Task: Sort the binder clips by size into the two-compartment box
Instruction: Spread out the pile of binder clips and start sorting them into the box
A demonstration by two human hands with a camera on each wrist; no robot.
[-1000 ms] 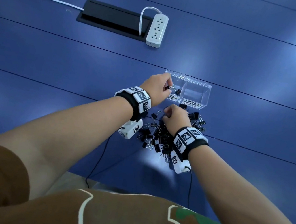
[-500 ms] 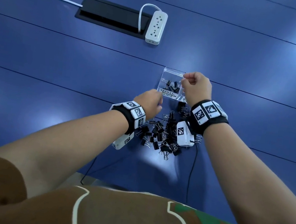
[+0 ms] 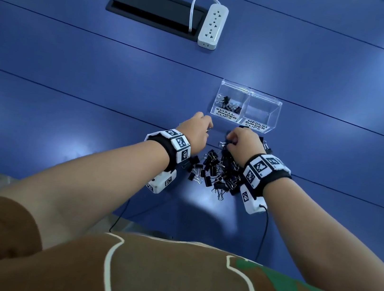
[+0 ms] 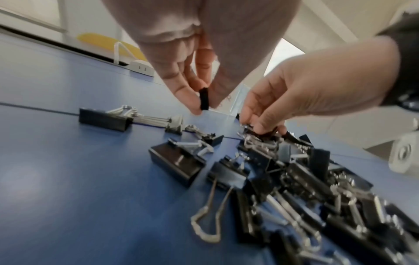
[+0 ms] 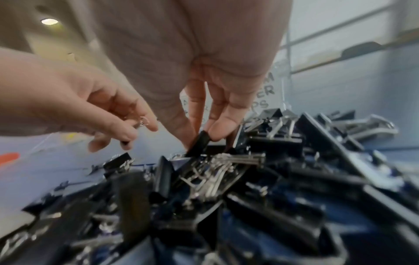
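Observation:
A heap of black binder clips (image 3: 217, 171) lies on the blue table between my wrists. Behind it stands the clear two-compartment box (image 3: 262, 101); its left cell, labelled small, holds several small clips (image 3: 228, 103), and the right cell, labelled medium, shows none. My left hand (image 3: 207, 129) hovers just left of the heap and pinches a small black clip (image 4: 204, 98) between thumb and finger. My right hand (image 3: 230, 138) reaches down into the far side of the heap, its fingertips (image 5: 221, 128) pinching a black clip (image 5: 198, 143) that still touches the pile.
A white power strip (image 3: 212, 26) and a black cable hatch (image 3: 154, 10) sit at the far side of the table. Thin black wires (image 3: 263, 233) run from the wrist cameras to the near table edge.
My right hand has come back from the box's small cell to the heap and pinched a clip. My left hand has lifted a small clip from the heap's left side.

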